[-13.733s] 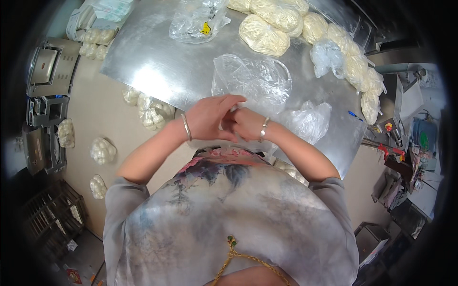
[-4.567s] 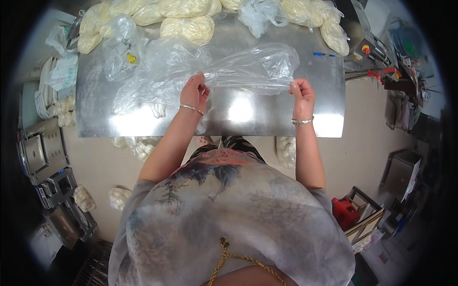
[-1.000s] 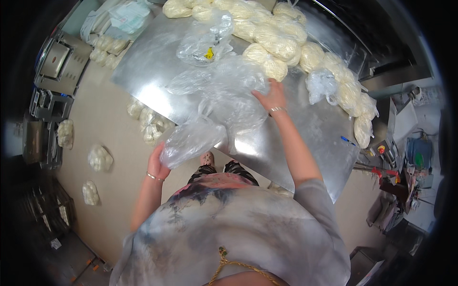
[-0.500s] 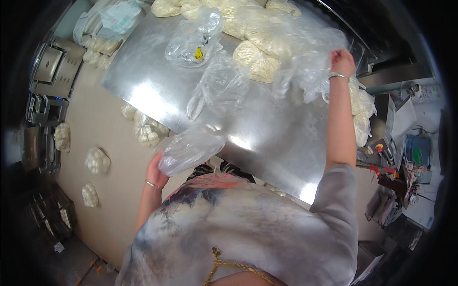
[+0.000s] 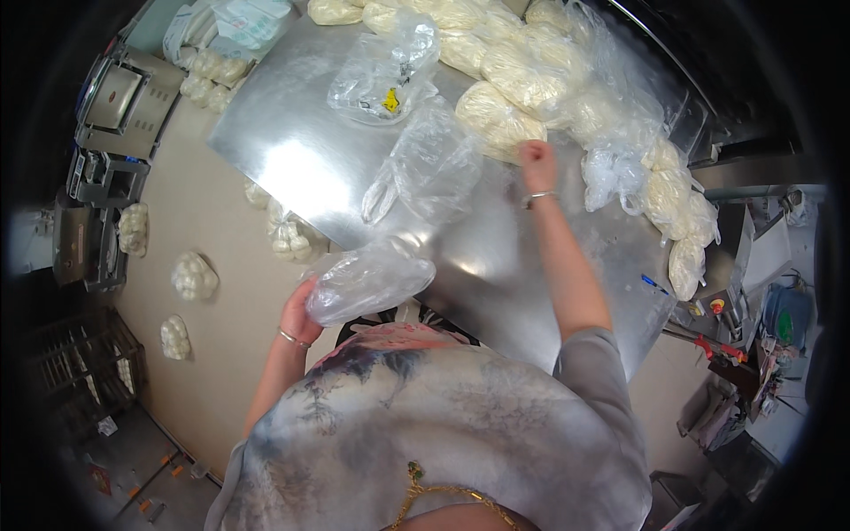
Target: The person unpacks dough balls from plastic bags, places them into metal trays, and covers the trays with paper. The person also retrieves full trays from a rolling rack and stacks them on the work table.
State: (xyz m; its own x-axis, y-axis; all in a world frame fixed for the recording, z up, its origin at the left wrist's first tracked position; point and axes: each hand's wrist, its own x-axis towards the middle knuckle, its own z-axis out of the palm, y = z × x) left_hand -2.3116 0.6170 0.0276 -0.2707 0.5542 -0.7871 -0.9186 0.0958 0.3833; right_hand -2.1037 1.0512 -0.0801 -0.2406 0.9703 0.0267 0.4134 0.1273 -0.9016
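My left hand [image 5: 302, 316] is closed on the end of a clear plastic bag [image 5: 372, 281], which puffs out over the table's near edge. My right hand [image 5: 537, 166] is closed at the near edge of a filled bag [image 5: 492, 117] with pale yellow contents. What its fingers hold, if anything, is hidden. Crumpled on the steel table [image 5: 567, 283] between my hands lies another clear bag [image 5: 427, 164]. Farther back is a clear bag with a yellow mark [image 5: 388, 75].
More filled pale yellow bags [image 5: 531, 75] are heaped along the far and right sides, with loose clear plastic [image 5: 611, 173] beside them. A blue pen [image 5: 655, 284] lies near the right corner. Bags of white round pieces [image 5: 194, 276] sit on the floor at left.
My right hand has come from the loose plastic at the far right, inward and nearer, to the pale yellow bag. My left hand still holds its clear bag.
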